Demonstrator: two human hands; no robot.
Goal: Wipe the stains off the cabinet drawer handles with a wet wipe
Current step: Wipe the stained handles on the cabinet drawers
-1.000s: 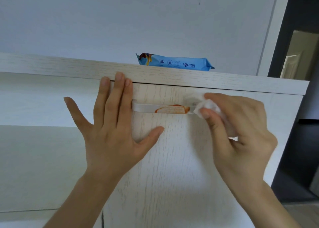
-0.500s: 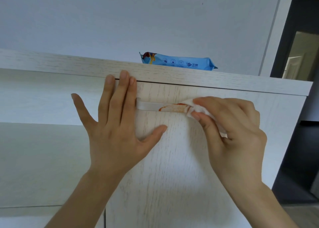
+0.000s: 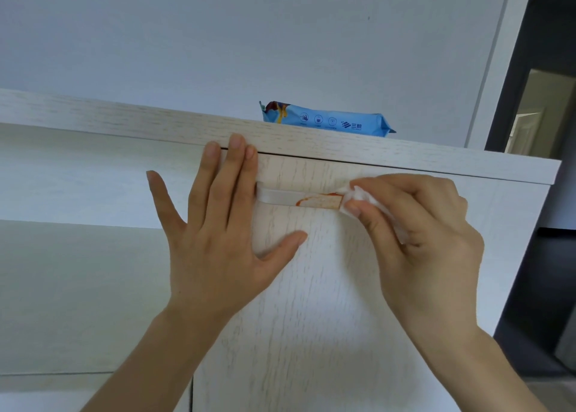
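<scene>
Two hands are seen against the pale wood-grain front of a cabinet drawer (image 3: 311,287). The left hand (image 3: 218,234) is laid flat on the drawer front with its fingers straight and spread, the fingertips reaching up to the lower edge of the cabinet top (image 3: 124,122) and the thumb stretched out to the right below the handle; nothing is held in it. The left end of the handle (image 3: 280,197), a pale horizontal bar set near the top of the drawer, is covered by those fingers. An orange-red stain (image 3: 321,200) is smeared over the right part of the bar, while the stretch just beside the left hand looks clean. The right hand (image 3: 420,234) is curled round a crumpled white wet wipe (image 3: 358,198), which is pinched between the thumb below and the fingers above and is pressed against the right end of the handle, touching the edge of the stain. Part of the wipe is hidden inside the palm. On the cabinet top, behind and above the handle, a blue pack of wipes (image 3: 327,120) is lying on its side against the light wall (image 3: 249,37). A dark doorway (image 3: 548,100) is visible at the right edge.
</scene>
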